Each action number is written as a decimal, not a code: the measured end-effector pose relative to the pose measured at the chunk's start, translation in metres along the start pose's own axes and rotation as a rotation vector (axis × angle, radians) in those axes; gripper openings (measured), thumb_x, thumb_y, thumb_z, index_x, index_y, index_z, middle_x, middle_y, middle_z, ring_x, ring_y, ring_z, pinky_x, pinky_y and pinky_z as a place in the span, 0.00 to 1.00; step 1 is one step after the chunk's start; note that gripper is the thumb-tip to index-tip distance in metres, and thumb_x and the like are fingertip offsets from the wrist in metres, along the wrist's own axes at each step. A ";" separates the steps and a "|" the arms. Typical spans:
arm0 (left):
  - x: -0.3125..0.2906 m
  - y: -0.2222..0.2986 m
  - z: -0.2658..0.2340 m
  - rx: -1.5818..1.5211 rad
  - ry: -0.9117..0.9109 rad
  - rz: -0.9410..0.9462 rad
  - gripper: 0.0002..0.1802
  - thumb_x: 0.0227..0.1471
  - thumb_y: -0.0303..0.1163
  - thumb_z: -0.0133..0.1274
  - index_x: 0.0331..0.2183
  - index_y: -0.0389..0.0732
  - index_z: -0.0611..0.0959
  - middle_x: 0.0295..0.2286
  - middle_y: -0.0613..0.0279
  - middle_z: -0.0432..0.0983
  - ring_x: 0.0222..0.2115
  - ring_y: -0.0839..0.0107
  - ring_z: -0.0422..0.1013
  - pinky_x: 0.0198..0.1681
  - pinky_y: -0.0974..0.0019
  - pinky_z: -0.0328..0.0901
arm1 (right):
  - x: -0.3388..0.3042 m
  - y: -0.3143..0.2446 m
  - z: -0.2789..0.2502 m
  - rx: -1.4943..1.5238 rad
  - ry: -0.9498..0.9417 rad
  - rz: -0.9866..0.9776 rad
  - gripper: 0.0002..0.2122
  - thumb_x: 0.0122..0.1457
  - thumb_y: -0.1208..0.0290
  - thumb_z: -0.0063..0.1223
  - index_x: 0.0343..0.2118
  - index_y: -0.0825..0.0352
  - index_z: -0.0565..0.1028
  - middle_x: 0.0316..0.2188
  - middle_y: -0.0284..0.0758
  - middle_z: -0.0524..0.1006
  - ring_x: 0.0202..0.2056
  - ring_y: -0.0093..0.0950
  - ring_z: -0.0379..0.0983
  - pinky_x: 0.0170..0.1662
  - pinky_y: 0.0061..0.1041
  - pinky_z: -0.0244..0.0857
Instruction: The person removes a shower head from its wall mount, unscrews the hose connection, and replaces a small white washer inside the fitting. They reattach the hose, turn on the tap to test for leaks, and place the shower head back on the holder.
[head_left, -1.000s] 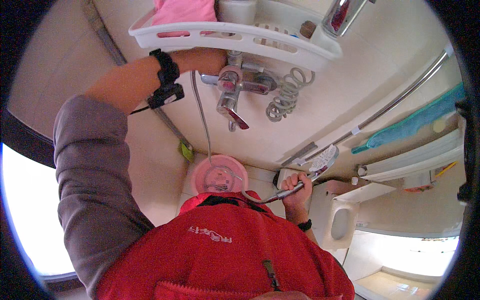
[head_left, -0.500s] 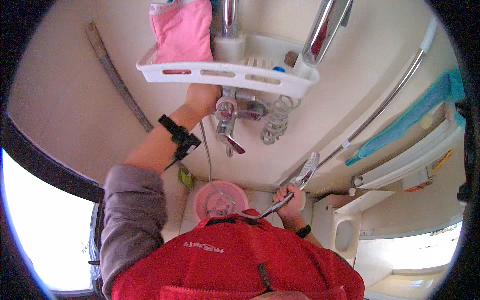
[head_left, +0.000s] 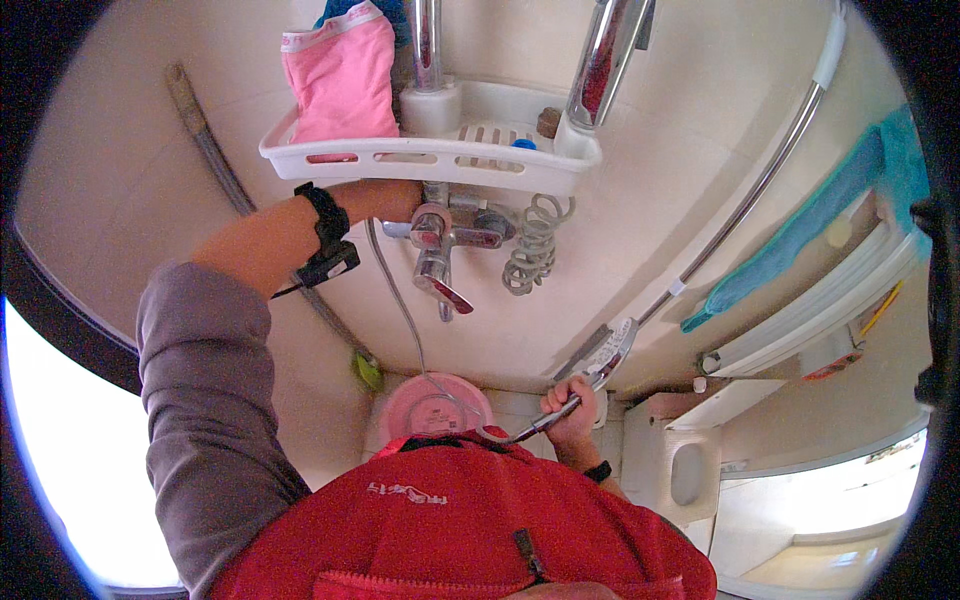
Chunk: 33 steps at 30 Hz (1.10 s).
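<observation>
My right hand [head_left: 572, 415] is closed around the handle of a handheld shower head [head_left: 615, 350], low and right of centre. A grey hose [head_left: 392, 285] hangs from the wall and loops down in front of my red top to that handle. My left hand [head_left: 402, 198] reaches up beside the chrome mixer tap [head_left: 432, 240], under a white shelf. Its fingers are hidden behind the shelf and the tap, so what it touches does not show. The tap's lever points down and to the right.
Pink cloth [head_left: 345, 75] lies in the white shelf [head_left: 430, 160]. Coiled grey tubing [head_left: 535, 245] hangs beneath it. A pink basin [head_left: 395, 408] stands on the floor below. Right of me are a chrome rail [head_left: 745, 215], a teal cloth [head_left: 800, 245] and a white fixture [head_left: 690, 470].
My left forearm has swung left and lies more level, with its hand still partly behind the shelf. The view has shifted slightly. My right hand keeps its hold on the shower head.
</observation>
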<state>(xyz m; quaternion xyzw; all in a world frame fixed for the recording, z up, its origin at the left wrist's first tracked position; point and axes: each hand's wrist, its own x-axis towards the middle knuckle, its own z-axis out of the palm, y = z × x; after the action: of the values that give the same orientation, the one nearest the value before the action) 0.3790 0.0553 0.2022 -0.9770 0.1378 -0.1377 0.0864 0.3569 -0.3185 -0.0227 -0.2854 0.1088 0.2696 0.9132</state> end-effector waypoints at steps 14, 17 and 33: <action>-0.017 0.013 0.051 0.092 0.192 -0.435 0.16 0.39 0.35 0.55 0.32 0.35 0.79 0.32 0.47 0.76 0.34 0.52 0.74 0.36 0.55 0.70 | 0.023 0.014 -0.011 -0.126 0.025 0.063 0.08 0.52 0.66 0.47 0.21 0.59 0.63 0.15 0.28 0.62 0.16 0.24 0.57 0.23 0.27 0.56; -0.030 -0.016 0.047 0.018 -0.025 -0.219 0.20 0.39 0.38 0.57 0.34 0.36 0.79 0.32 0.44 0.76 0.35 0.50 0.73 0.38 0.53 0.69 | 0.023 0.027 -0.008 -0.152 -0.052 0.058 0.07 0.53 0.66 0.46 0.23 0.60 0.63 0.15 0.29 0.63 0.16 0.25 0.58 0.23 0.27 0.57; -0.062 -0.040 0.090 -0.084 0.261 -0.101 0.16 0.41 0.39 0.55 0.32 0.40 0.82 0.31 0.46 0.77 0.34 0.48 0.73 0.38 0.52 0.68 | 0.027 0.090 -0.027 -0.131 -0.113 0.040 0.10 0.55 0.65 0.45 0.20 0.59 0.61 0.16 0.28 0.61 0.17 0.22 0.54 0.23 0.24 0.52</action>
<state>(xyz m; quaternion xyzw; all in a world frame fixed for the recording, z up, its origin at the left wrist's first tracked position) 0.3579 0.1232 0.1102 -0.9592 0.1042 -0.2619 0.0199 0.3284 -0.2605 -0.0961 -0.3266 0.0449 0.3101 0.8917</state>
